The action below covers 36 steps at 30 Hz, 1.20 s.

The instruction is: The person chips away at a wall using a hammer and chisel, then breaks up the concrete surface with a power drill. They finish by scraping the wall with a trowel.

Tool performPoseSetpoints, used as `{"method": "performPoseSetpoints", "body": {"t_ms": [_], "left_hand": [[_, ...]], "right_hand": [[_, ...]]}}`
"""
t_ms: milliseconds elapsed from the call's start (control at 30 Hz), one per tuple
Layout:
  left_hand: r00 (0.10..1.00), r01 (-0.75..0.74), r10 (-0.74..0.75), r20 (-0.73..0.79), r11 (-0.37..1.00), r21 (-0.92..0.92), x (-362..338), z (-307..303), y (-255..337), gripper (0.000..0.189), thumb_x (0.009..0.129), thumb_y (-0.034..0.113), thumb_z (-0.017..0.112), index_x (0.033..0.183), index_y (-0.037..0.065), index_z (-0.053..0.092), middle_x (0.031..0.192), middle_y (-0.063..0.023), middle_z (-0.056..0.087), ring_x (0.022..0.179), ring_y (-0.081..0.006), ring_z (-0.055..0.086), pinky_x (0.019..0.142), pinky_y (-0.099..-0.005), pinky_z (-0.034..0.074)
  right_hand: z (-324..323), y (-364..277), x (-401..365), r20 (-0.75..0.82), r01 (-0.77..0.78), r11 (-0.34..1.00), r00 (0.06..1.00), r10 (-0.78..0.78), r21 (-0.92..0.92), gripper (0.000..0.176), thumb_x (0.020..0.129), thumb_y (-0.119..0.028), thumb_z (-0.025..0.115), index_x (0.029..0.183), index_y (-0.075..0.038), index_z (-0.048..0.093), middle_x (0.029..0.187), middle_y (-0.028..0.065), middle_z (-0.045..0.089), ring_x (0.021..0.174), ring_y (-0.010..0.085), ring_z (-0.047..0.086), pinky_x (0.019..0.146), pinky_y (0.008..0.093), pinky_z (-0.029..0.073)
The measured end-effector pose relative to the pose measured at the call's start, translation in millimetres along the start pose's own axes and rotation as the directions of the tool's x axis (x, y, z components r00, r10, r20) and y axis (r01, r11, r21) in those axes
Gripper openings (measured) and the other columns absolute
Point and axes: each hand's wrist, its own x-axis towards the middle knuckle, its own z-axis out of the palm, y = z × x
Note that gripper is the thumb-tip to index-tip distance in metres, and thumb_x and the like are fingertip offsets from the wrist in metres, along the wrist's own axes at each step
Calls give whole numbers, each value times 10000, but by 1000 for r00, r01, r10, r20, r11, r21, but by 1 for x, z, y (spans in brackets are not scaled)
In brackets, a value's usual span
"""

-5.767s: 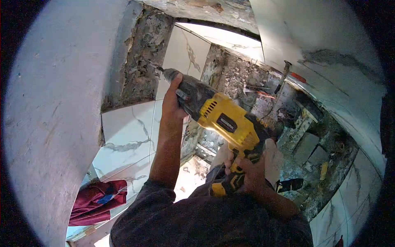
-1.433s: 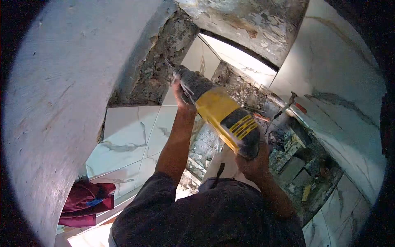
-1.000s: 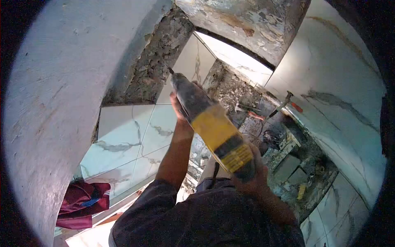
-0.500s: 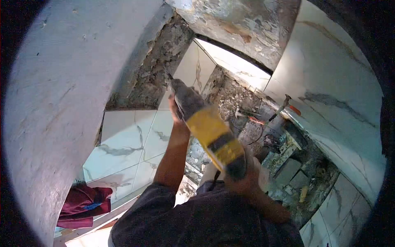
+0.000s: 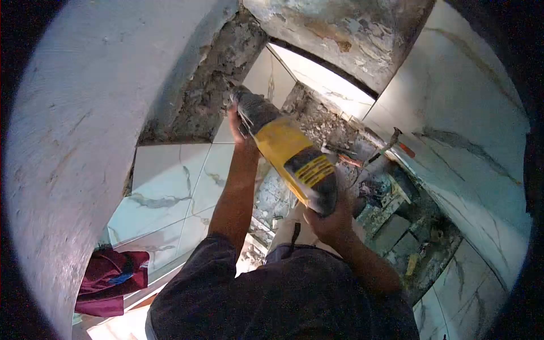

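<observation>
A yellow-and-black demolition hammer (image 5: 281,140) slants across the middle of the view, dusty at its front end. Its bit points up and left, overlapping a strip of bare, chipped mortar (image 5: 205,93) between the painted wall and the marbled tiles. My left hand (image 5: 236,124) is closed around the tool's front, partly hidden behind the housing. At the rear end, my right hand (image 5: 333,220) is wrapped about the handle, with most of its fingers out of sight.
Rubble (image 5: 323,122) and broken tile pieces (image 5: 391,232) cover the floor. A claw hammer (image 5: 391,143) leans near the right tiled wall (image 5: 453,96), with an orange-handled tool (image 5: 350,161) close by. Maroon cloth (image 5: 107,280) hangs at lower left. A rough concrete block (image 5: 340,42) juts out above.
The demolition hammer and both my hands sit a little higher in the view. The tool's rear has risen most, along with my right hand. The camera has shifted slightly.
</observation>
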Motion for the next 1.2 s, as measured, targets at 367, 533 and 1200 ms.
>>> {"method": "performPoseSetpoints", "body": {"t_ms": [367,533,1200], "left_hand": [[958,129,-148,-246,987,-92,-41,46,-29,631,737,583,514,1033,28,568,921,-140,618,800,-285,604,722,-432,498],[995,56,-61,-79,996,-68,-5,34,-7,568,740,517,541,958,-6,585,853,-156,627,788,-290,605,712,-411,501],[990,63,-11,142,929,-366,-57,43,-28,697,744,590,513,1128,8,495,1034,-151,570,990,-308,519,787,-421,473]], "right_hand": [[-39,-21,-55,-25,68,998,997,-68,6,743,670,-156,702,1284,-37,300,1048,149,570,975,217,580,809,345,478],[-21,-26,-14,39,-105,992,994,102,76,733,698,-168,678,1301,-24,287,1035,168,572,982,260,579,812,358,471],[-52,-54,-72,220,120,990,970,-102,-69,857,682,-240,734,1298,54,216,1011,217,557,926,286,598,757,385,489]]}}
